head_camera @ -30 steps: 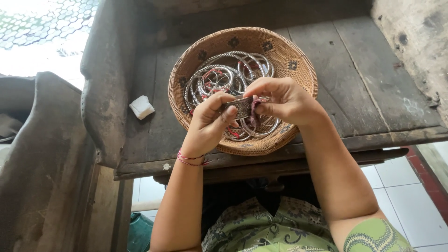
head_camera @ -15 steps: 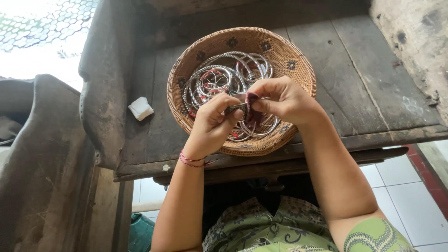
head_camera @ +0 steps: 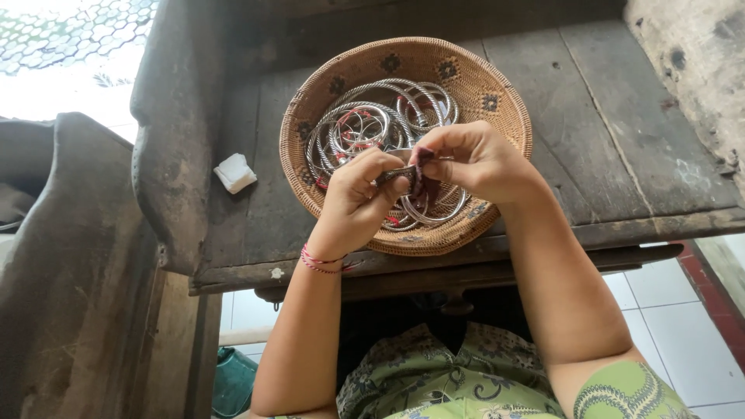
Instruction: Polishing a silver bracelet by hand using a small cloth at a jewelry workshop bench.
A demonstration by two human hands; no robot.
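A round woven basket (head_camera: pixel 497 85) sits on a dark wooden table (head_camera: pixel 621 132) and holds several silver metal bangles (head_camera: pixel 372 124), some tied with red thread. Both hands meet just above the basket's near side. My left hand (head_camera: pixel 357 198) pinches one end of a small silver bangle piece (head_camera: pixel 397 174), and my right hand (head_camera: pixel 473 159) pinches the other end, where a dark red bit shows between the fingertips. A red and white string bracelet (head_camera: pixel 322 262) circles my left wrist.
A small white cube-like lump (head_camera: pixel 234 172) lies on the table left of the basket. A raised dark wooden edge (head_camera: pixel 174 132) runs along the table's left side. White floor tiles (head_camera: pixel 667 310) show below, and a rough wall (head_camera: pixel 691 54) stands at right.
Both hands have drawn closer together over the basket, fingertips now meeting on the small bangle piece. The basket and table have not moved.
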